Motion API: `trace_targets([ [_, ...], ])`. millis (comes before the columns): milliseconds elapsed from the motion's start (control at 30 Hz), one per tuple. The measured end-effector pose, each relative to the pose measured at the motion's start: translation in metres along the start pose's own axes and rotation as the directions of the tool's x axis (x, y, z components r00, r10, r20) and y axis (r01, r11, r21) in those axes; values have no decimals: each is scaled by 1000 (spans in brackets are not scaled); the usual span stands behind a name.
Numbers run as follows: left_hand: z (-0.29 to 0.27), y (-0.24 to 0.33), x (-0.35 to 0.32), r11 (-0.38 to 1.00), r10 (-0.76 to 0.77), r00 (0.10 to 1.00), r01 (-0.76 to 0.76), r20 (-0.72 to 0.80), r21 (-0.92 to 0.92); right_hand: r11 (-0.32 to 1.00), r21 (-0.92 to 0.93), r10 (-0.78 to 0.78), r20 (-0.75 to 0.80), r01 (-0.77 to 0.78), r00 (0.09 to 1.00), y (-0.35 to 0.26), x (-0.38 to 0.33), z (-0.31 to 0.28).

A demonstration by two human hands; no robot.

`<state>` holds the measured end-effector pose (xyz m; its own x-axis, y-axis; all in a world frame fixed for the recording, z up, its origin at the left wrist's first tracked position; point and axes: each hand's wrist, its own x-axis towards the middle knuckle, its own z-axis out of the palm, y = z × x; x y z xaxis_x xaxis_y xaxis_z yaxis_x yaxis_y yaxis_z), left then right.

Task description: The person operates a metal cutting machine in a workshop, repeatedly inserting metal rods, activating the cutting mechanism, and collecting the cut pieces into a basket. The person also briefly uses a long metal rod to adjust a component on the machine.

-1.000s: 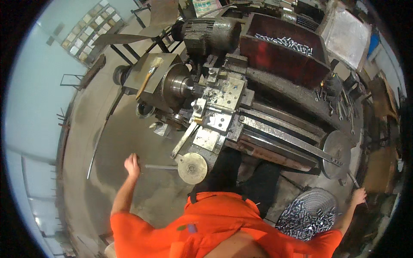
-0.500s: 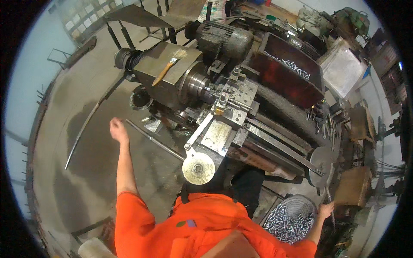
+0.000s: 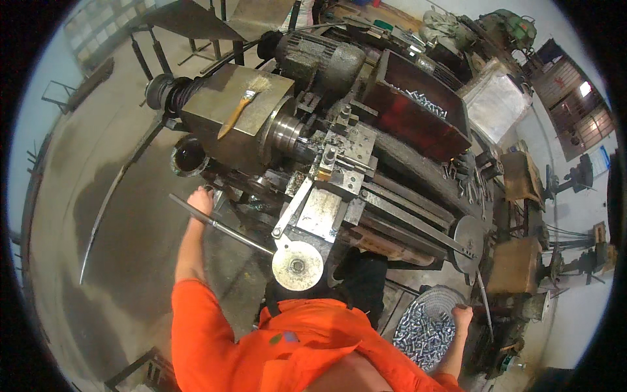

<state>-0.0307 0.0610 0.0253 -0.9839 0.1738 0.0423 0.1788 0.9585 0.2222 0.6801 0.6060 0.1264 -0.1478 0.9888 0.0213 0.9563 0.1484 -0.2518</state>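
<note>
Under you runs a bare grey concrete floor [image 3: 124, 215], stained darker in patches toward nine o'clock. At eleven o'clock you have a pale wall [image 3: 39, 98] with a grid of small panes [image 3: 88, 32] high up. At two o'clock a barred window [image 3: 575, 104] lets in daylight, beside a dark doorway. Around three o'clock wooden blocks [image 3: 519, 264] and a small wooden stand [image 3: 522, 176] sit close together on the floor. At twelve o'clock a metal table [image 3: 176, 13] on thin legs stands beyond the big machine [image 3: 326, 130].
</note>
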Motion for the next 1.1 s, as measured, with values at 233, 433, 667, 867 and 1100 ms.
trace_targets([
  [233,1,-21,-3,988,93,982,-111,165,105,984,89,-163,106,154,981,-89,-5,-50],
  [433,-1,-35,0,991,75,971,-99,227,93,888,176,-436,29,425,899,-239,20,-97],
  [667,-91,-115,-33,972,-140,965,177,222,-155,315,501,-919,-49,806,390,-490,-42,-91],
  [867,-264,-129,-54,988,-153,914,144,-375,-54,46,233,-994,102,971,23,-635,-110,-40],
  [1100,-224,-184,-106,899,-310,880,394,-360,188,169,185,-945,309,968,106,-669,-134,-17],
])
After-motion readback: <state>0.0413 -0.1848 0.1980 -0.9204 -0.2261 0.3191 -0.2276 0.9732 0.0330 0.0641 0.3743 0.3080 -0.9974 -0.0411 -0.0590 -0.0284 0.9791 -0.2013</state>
